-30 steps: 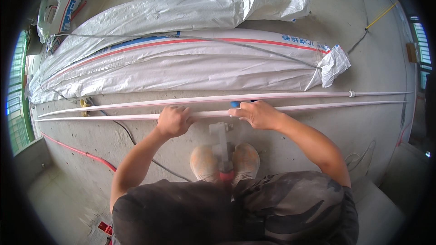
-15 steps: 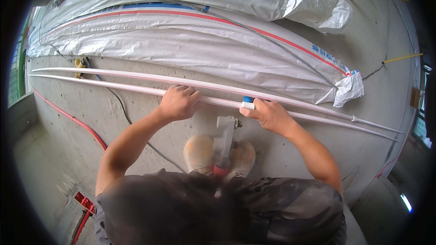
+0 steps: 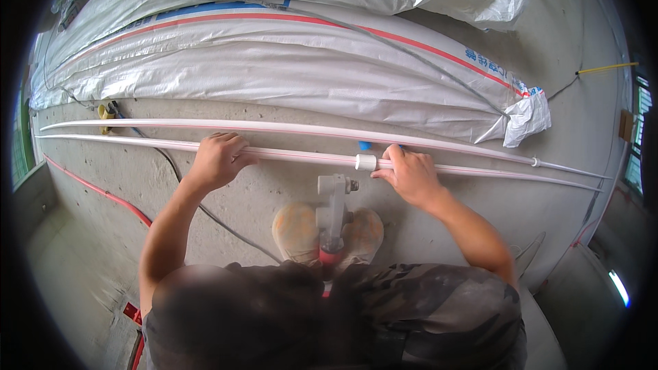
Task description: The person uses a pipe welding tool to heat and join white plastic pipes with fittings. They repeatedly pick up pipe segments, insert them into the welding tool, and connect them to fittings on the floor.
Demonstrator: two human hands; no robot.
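A long thin white pipe [image 3: 301, 156] with a red stripe lies across in front of me. My left hand [image 3: 223, 159] is closed round it left of the middle. A short white coupling [image 3: 366, 162] sits on the pipe line just left of my right hand [image 3: 411, 175], which is closed round the pipe with its thumb near the coupling. Beyond runs a second white pipe [image 3: 274, 127], carrying a white fitting [image 3: 536, 162] near its right end. A small blue piece [image 3: 364, 145] shows between the pipes; a further bit of blue is mostly hidden by my right fingers.
A pipe welding tool [image 3: 334, 199] with a red-and-grey body stands between my shoes [image 3: 296, 233]. Large white plastic-wrapped bundles [image 3: 274, 72] lie beyond the pipes. A dark cable [image 3: 226, 226] and a red conduit [image 3: 103, 192] cross the concrete floor at the left.
My left hand has moved left along the near pipe. The coupling, seen tilted by my right fingers before, now lies in line with the pipe. The whole view has shifted slightly.
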